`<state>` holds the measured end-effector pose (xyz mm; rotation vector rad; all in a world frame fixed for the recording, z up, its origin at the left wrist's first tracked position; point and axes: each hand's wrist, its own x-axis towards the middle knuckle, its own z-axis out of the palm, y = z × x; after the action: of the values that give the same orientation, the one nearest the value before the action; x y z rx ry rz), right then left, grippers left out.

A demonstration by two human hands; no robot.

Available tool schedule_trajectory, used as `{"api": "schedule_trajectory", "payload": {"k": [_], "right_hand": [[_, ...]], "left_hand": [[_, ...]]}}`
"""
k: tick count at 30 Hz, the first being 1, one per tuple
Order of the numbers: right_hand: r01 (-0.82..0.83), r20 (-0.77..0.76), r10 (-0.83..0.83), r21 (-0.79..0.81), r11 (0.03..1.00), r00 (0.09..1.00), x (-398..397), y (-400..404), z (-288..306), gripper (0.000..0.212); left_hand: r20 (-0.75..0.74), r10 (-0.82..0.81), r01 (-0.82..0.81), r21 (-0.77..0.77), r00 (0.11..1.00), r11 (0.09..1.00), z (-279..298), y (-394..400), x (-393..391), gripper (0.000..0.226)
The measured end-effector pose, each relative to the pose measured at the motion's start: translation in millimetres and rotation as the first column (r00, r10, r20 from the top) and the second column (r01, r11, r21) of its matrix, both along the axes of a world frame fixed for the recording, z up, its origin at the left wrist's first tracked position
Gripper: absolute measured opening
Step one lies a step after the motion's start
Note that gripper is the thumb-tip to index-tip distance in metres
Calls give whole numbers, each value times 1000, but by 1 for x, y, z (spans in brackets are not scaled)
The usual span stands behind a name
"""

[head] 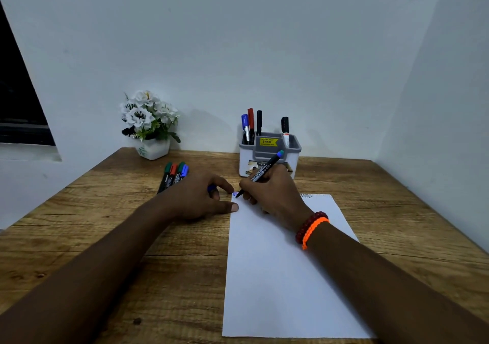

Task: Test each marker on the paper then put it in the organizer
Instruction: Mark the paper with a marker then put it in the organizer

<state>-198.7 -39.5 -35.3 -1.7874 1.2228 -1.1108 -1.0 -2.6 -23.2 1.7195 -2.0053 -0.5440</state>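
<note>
My right hand (270,195) grips a black marker with a blue end (264,170), its tip touching the top left corner of the white paper (277,277), where a small blue scribble (235,193) shows. My left hand (201,198) rests at the paper's left edge, thumb on the sheet, fingers curled round a blue cap (211,187). Several capped markers (173,175) lie in a bunch on the table behind my left hand. The grey and white organizer (270,155) stands behind my right hand and holds several upright markers (251,124).
A white pot of artificial white flowers (149,124) stands at the back left against the wall. The wooden table (158,264) ends at walls behind and to the right. A dark window opening is at the far left.
</note>
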Motion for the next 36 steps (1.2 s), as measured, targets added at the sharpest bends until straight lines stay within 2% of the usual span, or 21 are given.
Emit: {"api": "schedule_trajectory", "payload": {"k": [36], "right_hand": [[41, 0, -41, -58, 997, 999, -1, -8, -5, 24]], "left_hand": [[-7, -21, 21, -17, 1000, 1000, 0, 0, 1, 48]]}}
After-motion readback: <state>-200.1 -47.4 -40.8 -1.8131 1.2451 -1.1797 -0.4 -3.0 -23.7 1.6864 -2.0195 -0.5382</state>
